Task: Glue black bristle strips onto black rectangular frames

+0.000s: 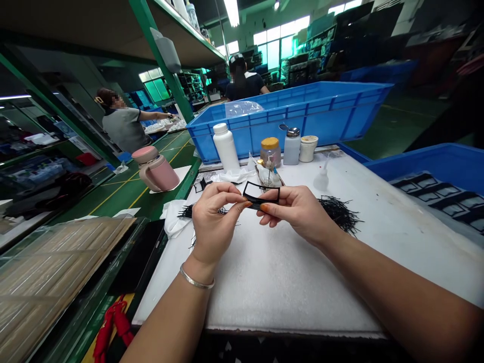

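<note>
1. A small black frame (261, 200), thin-edged, roughly rectangular and open in the middle, is held up over the table (287, 292), between two bare hands.
2. Its left end is pinched by the left hand (217, 214), whose grip is closed between thumb and fingers; a silvery, textured bracelet (196, 279) is worn on that wrist.
3. Its right part is clasped by the right hand (298, 209), with the thumb laid along the lower edge and the grip likewise closed on it.
4. Thin, stiff-looking black strips (342, 214) are heaped in a loose tangle beyond the right forearm (another bunch is partly hidden behind the left hand).
5. The table is covered by a whitish, slightly mottled sheet. Along its far side are stood a smooth white bottle (227, 148), a see-through jar (270, 154) with an orange lid, a metal-topped bottle (292, 148) and a pale cup (309, 149).
6. Behind these, a ribbed blue plastic tub (313, 121) is placed; at the right, rows of black-edged pieces are laid in a blue tray (446, 156).
7. At the left, a rounded pink mug (157, 170) is set on a green surface. Farther back, a person in a grey top (123, 128) and one in a dark top (245, 88) are seen beneath lit windows.
</note>
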Motion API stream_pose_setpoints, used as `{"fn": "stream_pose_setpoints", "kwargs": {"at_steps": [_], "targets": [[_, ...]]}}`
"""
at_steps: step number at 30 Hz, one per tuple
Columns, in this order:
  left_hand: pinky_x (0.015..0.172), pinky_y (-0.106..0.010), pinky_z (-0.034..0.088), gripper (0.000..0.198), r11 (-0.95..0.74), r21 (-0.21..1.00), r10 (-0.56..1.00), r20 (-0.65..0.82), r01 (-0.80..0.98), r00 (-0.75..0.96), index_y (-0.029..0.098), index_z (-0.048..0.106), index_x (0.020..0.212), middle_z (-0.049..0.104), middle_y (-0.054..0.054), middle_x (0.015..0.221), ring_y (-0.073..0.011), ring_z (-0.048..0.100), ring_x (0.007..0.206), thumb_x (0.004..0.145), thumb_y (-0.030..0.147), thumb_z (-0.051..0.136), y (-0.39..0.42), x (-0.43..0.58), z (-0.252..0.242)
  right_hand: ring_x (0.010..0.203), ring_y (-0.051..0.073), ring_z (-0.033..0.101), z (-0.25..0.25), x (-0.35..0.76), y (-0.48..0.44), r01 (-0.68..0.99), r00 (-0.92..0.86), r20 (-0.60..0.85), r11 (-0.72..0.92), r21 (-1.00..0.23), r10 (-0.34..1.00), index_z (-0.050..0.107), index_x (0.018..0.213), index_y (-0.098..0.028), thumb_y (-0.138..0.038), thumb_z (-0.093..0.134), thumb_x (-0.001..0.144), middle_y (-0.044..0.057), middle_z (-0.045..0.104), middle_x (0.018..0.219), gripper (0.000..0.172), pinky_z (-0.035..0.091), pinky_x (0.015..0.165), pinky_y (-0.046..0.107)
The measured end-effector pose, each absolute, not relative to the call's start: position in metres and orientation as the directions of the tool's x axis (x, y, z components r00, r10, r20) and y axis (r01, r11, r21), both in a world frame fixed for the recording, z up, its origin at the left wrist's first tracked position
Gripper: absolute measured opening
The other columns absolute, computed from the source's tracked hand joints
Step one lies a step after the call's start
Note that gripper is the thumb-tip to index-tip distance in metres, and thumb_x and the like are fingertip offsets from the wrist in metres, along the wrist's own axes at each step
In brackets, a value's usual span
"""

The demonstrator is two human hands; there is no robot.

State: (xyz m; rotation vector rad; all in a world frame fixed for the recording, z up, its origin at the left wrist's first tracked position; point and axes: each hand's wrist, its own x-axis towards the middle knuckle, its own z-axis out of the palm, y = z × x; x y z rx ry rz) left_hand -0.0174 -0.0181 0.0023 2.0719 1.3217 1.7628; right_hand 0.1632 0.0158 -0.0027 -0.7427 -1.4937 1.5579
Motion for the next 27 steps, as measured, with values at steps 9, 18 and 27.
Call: {"fn": "stream_pose_setpoints", "kwargs": {"at_steps": [9,18,27], "targets": [[0.077,-0.033,0.047,0.002,-0.614,0.599,0.679,0.733,0.514,-0.045,0.021,0.072,0.077,0.061,-0.004,0.087,-0.0177,0.059,0.083,0.078,0.021,0.074,-0.018,-0.016,0.002,0.058,0.013,0.065,-0.004,0.163,0.012,-0.13,-0.435,0.195,0.153,-0.98,0.879,0.068,0.083,-0.012,-0.032,0.073,0.077,0.006,0.07,0.071,0.022,0.049,0.053,0.022],[0.07,-0.025,0.052,0.023,-0.416,0.897,0.899,0.431,0.151,-0.084,0.019,0.065,0.089,0.064,-0.004,0.092,-0.0173,0.061,0.089,0.071,0.023,0.079,-0.011,-0.016,-0.001,0.055,0.012,0.063,-0.002,0.161,0.014,-0.102,-0.422,0.238,0.214,-0.971,0.875,0.068,0.076,-0.012,-0.026,0.072,0.075,0.004,0.068,0.068,0.015,0.051,0.053,0.023],[0.062,-0.024,0.049,0.018,-0.233,0.972,0.972,0.234,0.028,-0.021,0.015,0.069,0.081,0.066,-0.003,0.074,-0.0139,0.062,0.068,0.071,0.027,0.078,-0.008,-0.02,-0.001,0.06,0.013,0.066,-0.002,0.163,0.014,-0.086,-0.459,0.159,0.134,-0.987,0.874,0.069,0.085,-0.013,-0.025,0.07,0.075,0.005,0.07,0.073,0.016,0.052,0.057,0.023]]}}
